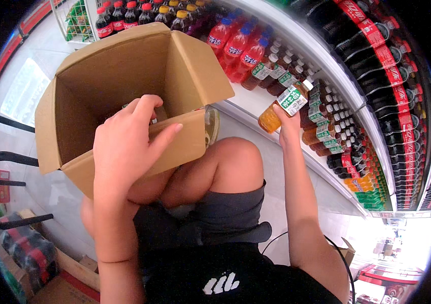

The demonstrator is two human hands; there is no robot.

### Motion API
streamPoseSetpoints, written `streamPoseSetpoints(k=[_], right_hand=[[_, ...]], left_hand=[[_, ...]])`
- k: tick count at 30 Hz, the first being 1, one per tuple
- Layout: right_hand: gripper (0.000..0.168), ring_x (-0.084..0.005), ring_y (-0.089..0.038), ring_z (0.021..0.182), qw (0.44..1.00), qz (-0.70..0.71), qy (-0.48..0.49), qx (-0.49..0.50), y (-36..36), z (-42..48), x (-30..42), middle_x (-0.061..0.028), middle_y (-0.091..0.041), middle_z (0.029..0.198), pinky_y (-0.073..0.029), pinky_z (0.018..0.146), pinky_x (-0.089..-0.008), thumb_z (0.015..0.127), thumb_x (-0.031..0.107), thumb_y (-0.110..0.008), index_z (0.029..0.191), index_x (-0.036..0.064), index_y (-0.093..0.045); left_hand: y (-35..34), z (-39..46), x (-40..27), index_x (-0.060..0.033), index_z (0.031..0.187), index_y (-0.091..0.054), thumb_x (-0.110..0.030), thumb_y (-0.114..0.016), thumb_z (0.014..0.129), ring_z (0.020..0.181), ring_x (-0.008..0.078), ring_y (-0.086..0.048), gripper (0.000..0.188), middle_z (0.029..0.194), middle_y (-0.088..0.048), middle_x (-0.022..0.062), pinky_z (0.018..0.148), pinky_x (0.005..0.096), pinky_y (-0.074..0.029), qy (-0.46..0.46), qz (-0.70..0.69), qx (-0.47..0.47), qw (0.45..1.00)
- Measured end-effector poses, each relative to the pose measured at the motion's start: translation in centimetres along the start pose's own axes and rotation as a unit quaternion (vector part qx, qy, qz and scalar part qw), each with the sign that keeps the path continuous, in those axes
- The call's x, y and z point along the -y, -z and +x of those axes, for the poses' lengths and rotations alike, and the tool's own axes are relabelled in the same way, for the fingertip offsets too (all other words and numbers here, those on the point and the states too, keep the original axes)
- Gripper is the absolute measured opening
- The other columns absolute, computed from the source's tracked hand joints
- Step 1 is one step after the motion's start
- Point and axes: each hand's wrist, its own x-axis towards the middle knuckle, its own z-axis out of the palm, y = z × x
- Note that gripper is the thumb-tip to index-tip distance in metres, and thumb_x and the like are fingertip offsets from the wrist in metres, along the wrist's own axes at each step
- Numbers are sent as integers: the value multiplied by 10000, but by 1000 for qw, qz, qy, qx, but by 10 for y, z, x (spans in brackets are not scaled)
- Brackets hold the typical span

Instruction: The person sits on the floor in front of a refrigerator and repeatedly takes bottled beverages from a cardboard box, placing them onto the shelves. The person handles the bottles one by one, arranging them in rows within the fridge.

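My right hand point(289, 123) holds a plastic bottle of amber drink point(270, 116), with a white cap and a green and white label, tilted before the lower shelf. Similar bottles point(323, 131) stand in rows just beyond it. My left hand point(131, 133) is over the near edge of an open cardboard box point(185, 72), its thumb outside the near flap and its fingers bent over the opening. Whether those fingers grip anything is hidden. Part of a bottle or its label shows behind them inside the box. The box stands by my bent knees.
Red drink bottles point(234, 49) and cola bottles stand left of the amber ones. A white shelf edge point(352, 87) curves above, with large cola bottles point(390, 76) over it. A black metal frame point(14, 156) and wrapped packs of bottles point(29, 250) are at the left.
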Motion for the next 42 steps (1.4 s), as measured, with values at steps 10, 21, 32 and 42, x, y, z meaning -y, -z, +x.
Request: streamPoseSetpoints(k=[10, 21, 32, 42], right_hand=[[633, -178, -590, 1104, 995, -95, 30, -4, -4, 95, -64, -60, -620, 1197, -440, 980, -329, 734, 43, -835, 1278, 41, -510], [686, -307, -625, 1102, 959, -209, 173, -77, -22, 133, -109, -168, -649, 1196, -467, 967, -394, 734, 223, -846, 1296, -3, -525], [545, -335, -638, 1116, 959, -246, 101, -102, -21, 124, -117, -164, -681, 1191, -485, 946, -406, 825, 281, -758, 1274, 35, -572], [660, -400, -624, 1120, 923, -340, 93, -154, -22, 137, -119, -224, -659, 1191, -488, 949, -442, 782, 347, -800, 1269, -5, -525]], left_hand=[[-6, 4, -3, -101, 1054, -614, -393, -718, 820, 800, 289, -683, 389, 879, -679, 74, 657, 394, -530, 18, 48, 20, 998], [-11, 10, -6, -93, 1049, -624, -401, -746, 787, 766, 278, -669, 423, 859, -655, 84, 647, 377, -517, 21, 63, 19, 998], [-9, 8, -7, -66, 1102, -619, -344, -731, 813, 829, 325, -681, 416, 911, -671, 132, 718, 393, -529, 41, 60, 51, 996], [-15, 8, -6, -86, 1044, -623, -390, -714, 819, 758, 276, -668, 389, 834, -642, 84, 645, 367, -517, 5, 79, 17, 997]])
